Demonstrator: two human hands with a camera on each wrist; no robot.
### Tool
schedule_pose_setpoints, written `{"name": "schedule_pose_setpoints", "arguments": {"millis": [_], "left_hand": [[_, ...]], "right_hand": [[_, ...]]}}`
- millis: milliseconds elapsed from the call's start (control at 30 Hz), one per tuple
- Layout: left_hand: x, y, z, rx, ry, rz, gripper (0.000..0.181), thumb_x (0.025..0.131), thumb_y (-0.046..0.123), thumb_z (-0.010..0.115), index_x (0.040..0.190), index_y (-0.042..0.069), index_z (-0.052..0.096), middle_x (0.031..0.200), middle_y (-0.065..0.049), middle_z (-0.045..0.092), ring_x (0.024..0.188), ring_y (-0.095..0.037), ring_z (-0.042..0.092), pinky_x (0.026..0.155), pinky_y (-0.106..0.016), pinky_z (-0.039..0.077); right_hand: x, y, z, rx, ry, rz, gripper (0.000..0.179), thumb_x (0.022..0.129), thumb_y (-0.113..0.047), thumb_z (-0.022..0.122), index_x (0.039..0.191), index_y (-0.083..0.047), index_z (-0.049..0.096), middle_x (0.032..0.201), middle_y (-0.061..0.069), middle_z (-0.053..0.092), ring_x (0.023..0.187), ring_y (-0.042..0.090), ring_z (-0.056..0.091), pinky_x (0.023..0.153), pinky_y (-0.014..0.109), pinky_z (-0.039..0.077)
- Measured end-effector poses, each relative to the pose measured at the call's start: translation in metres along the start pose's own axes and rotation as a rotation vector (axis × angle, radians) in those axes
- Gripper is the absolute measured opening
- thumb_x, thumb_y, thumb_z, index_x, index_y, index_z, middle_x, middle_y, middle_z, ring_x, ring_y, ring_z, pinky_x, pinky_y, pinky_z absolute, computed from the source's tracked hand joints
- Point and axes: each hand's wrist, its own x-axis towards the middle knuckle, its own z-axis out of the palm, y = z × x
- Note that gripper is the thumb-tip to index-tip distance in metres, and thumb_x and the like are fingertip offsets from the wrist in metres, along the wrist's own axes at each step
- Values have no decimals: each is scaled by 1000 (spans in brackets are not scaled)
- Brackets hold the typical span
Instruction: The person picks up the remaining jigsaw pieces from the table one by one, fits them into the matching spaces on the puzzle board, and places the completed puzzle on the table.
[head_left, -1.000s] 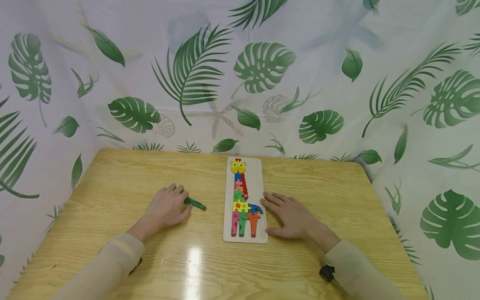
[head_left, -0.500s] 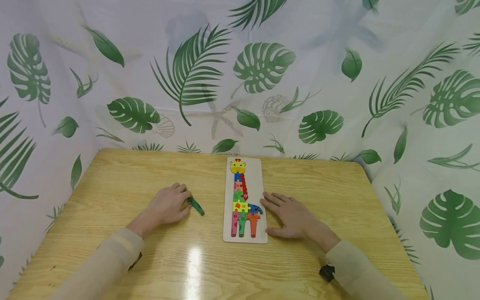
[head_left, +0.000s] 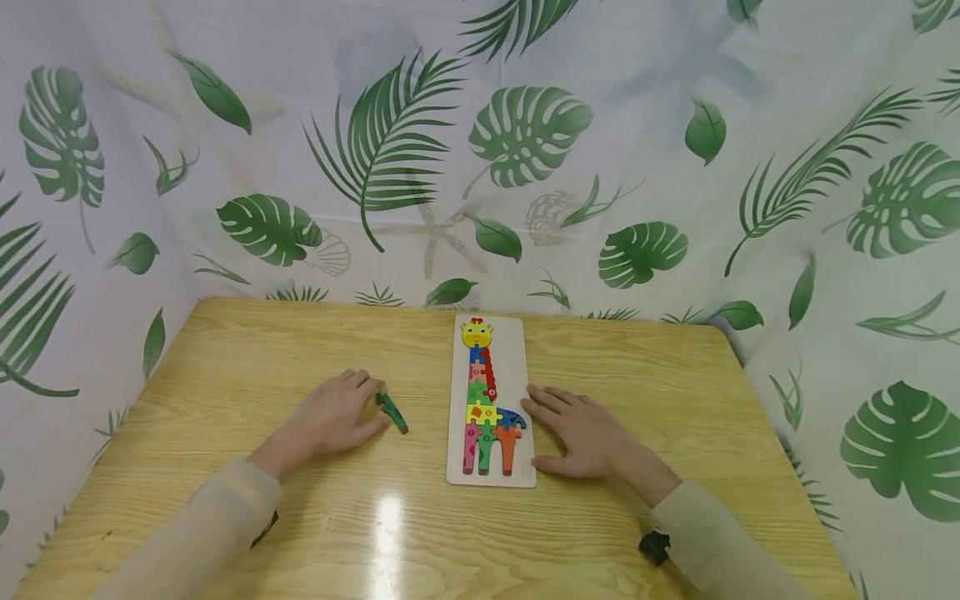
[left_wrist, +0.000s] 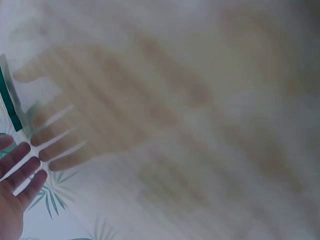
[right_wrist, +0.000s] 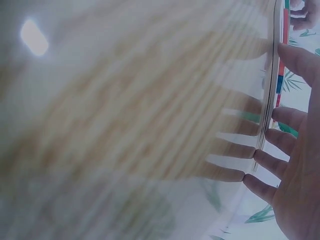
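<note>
A green puzzle piece [head_left: 393, 414] with a jigsaw knob end lies on the wooden table, left of the giraffe puzzle [head_left: 483, 398]. My left hand [head_left: 341, 417] reaches its upper end with the fingertips; in the left wrist view the fingers [left_wrist: 22, 182] are spread and fairly straight, with the green piece [left_wrist: 10, 102] just beyond them. The giraffe is made of colourful numbered pieces on a pale board [head_left: 512, 333]. Beside the board's right edge rests my right hand [head_left: 588, 433], fingers extended, their tips right at the edge, as the right wrist view also shows.
The wooden table [head_left: 622, 354] is glossy and reflects light and the hands. Behind it and at both sides hangs a white cloth [head_left: 420, 158] printed with green leaves. A black band [head_left: 655, 547] is on the right wrist.
The green piece has turned from lying nearly crosswise to pointing more towards me, under the left fingertips. My left hand has shifted slightly right. The right hand and board have stayed put.
</note>
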Motion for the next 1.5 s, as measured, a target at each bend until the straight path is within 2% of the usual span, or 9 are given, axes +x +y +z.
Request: {"name": "schedule_pose_setpoints", "arguments": {"millis": [67,267,500,700,1000,1500], "left_hand": [[-3,3,0,-8,2,-30,61,99,52,67,136,4,64,125,-15,69,115,-33,67,98,-50,58],[-13,10,1,31,32,-85,70,98,60,65,137,2,63,129,-20,68,118,-37,67,97,-52,59],[-20,23,2,42,-16,-193,89,94,75,57,142,0,58,134,-22,64,124,-40,63,98,-56,58],[-21,35,7,33,-6,-259,95,89,81,57,138,-1,59,132,-22,64,121,-40,63,94,-58,57],[-18,37,10,93,9,-287,95,88,80,60,134,-3,59,131,-25,64,118,-42,62,92,-56,57],[-12,38,10,100,2,-282,94,87,83,58,129,-1,65,129,-22,64,115,-40,63,87,-54,57]], "right_hand": [[0,0,0,0,1,-1,90,95,-72,56,166,-20,35,176,5,29,159,37,34,123,64,38],[1,1,0,-13,15,-5,91,95,-71,56,166,-20,35,175,6,30,159,37,35,122,63,38],[0,2,0,-3,9,-3,90,95,-71,57,166,-20,34,176,6,30,159,38,34,122,65,38],[0,1,0,5,-4,2,90,95,-72,56,167,-21,34,176,6,29,160,38,33,123,65,37],[1,1,2,-3,19,-3,90,95,-72,57,166,-20,36,175,6,32,159,36,35,122,65,39],[-1,-2,-3,4,6,-3,90,95,-71,57,165,-19,36,175,7,31,160,37,34,122,65,38]]}}
